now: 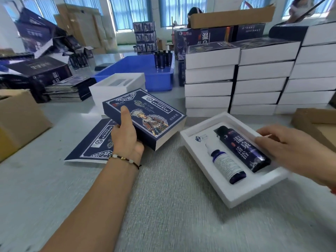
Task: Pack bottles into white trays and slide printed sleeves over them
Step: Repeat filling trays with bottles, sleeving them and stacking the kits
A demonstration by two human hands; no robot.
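My left hand point(125, 137) grips a dark blue printed sleeve point(149, 115) with a white tray inside it, thumb on top, held just above the table. Under it lies a flat printed sleeve point(91, 146). To the right a white foam tray point(241, 197) lies on the table with two bottles in it: a large dark bottle point(243, 148) and a small blue bottle point(227, 166) with a white label. My right hand point(294, 151) rests with curled fingers on the tray's right rim, touching the large bottle's side.
An empty white tray point(116, 88) sits behind the sleeve, and a blue bin point(160, 79) with several dark bottles point(162, 59) lies farther back. Stacks of sleeved white boxes point(254, 77) fill the right. Cardboard boxes point(20, 120) stand left and far right.
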